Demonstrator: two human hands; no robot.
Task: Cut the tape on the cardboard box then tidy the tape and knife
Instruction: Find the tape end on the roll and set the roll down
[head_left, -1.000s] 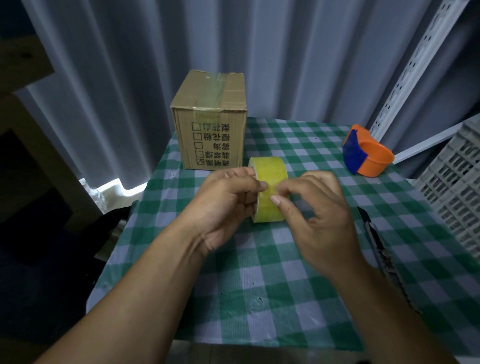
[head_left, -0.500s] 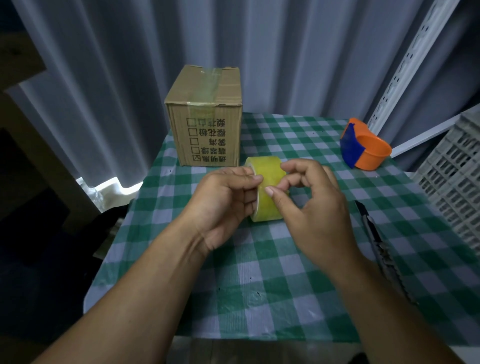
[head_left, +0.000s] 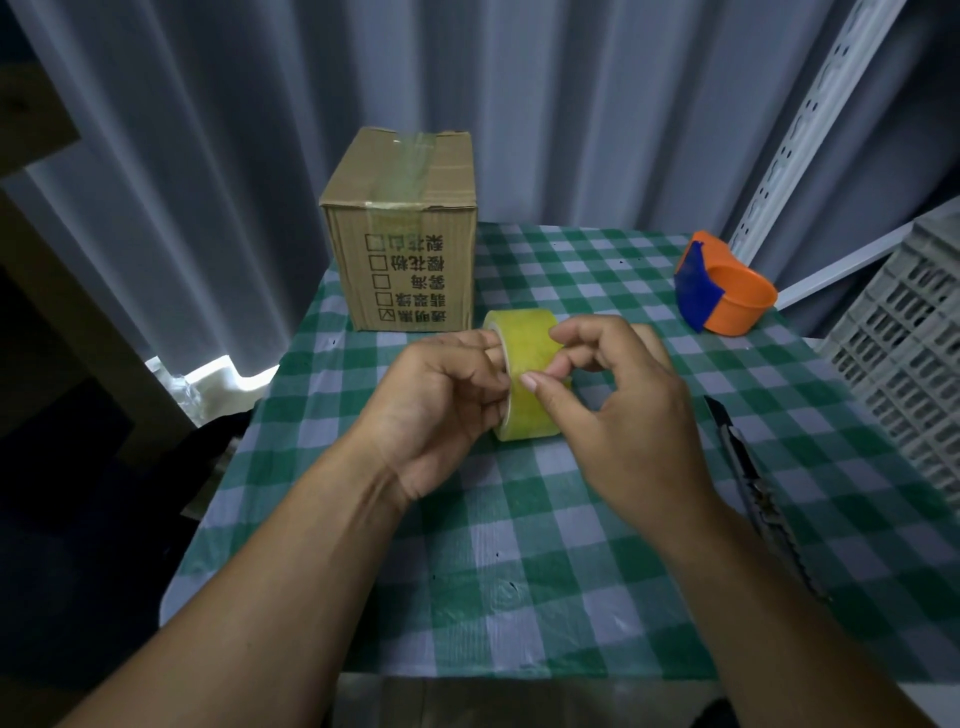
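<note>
A yellowish roll of tape (head_left: 523, 343) stands on edge above the middle of the checked table, held between both hands. My left hand (head_left: 441, 400) grips its left side, fingers at the core. My right hand (head_left: 618, 410) pinches the roll's outer face with thumb and fingertips. Behind them, the cardboard box (head_left: 405, 234) sits at the table's far left, with clear tape running over its top seam and down the front. A dark utility knife (head_left: 748, 483) lies lengthwise on the table to the right of my right forearm.
An orange and blue tape dispenser (head_left: 724, 291) sits at the far right of the green checked tablecloth (head_left: 519, 571). A pale slatted crate (head_left: 914, 364) stands at the right edge. Curtains hang behind the table, and dark floor lies to the left.
My right hand's fingers have slid up and over the roll's face, thumb now pressing lower on it. The left hand keeps its hold. The view has shifted slightly.
</note>
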